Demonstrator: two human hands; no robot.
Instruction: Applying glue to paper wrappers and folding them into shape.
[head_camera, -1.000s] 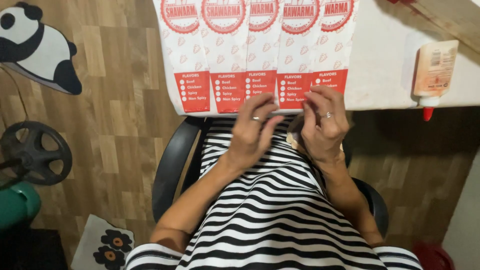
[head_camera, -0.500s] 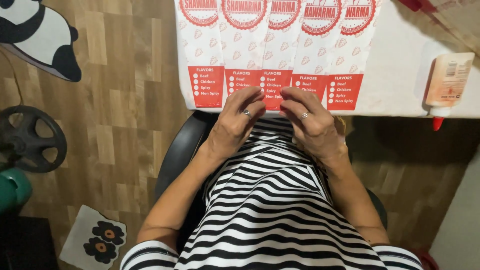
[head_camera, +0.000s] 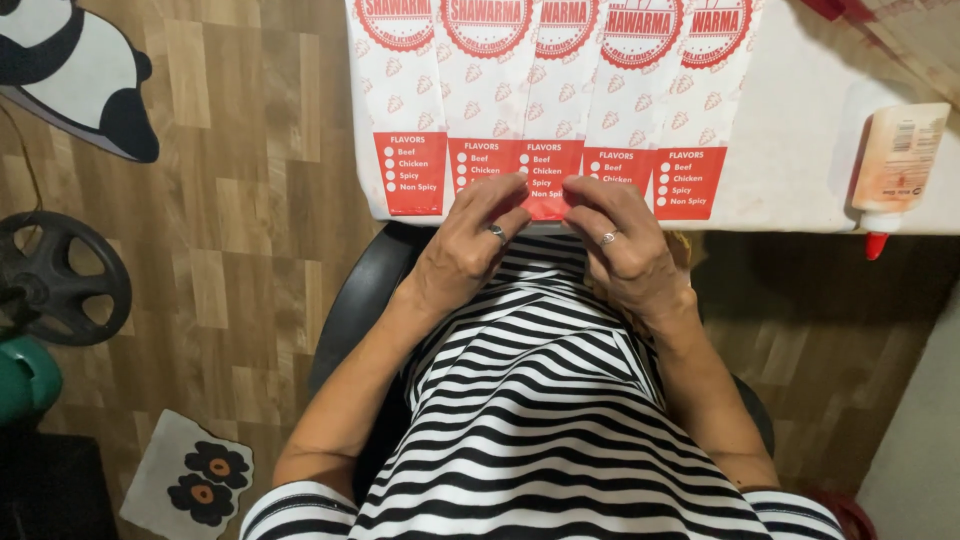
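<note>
Both hands pinch the bottom edge of the middle bag (head_camera: 540, 180): left hand (head_camera: 470, 245) with fingertips closed on the red panel's lower left, right hand (head_camera: 625, 245) with fingertips closed on its lower right. Knuckles bent, fingers curled forward, palms down, a ring on each hand. Wrists sit over the striped shirt (head_camera: 540, 400), forearms angle in from the elbows, hands close but not touching. Bag lies flat in a row of overlapping white-and-red paper bags (head_camera: 420, 120) at the near edge of the white table (head_camera: 790, 150), bottom edges at or just past the rim. Glue bottle (head_camera: 895, 160) lies on the table well right of the hands, red tip over the edge. Black chair (head_camera: 350, 300) under the person, wood floor (head_camera: 230, 230) to the left.
</note>
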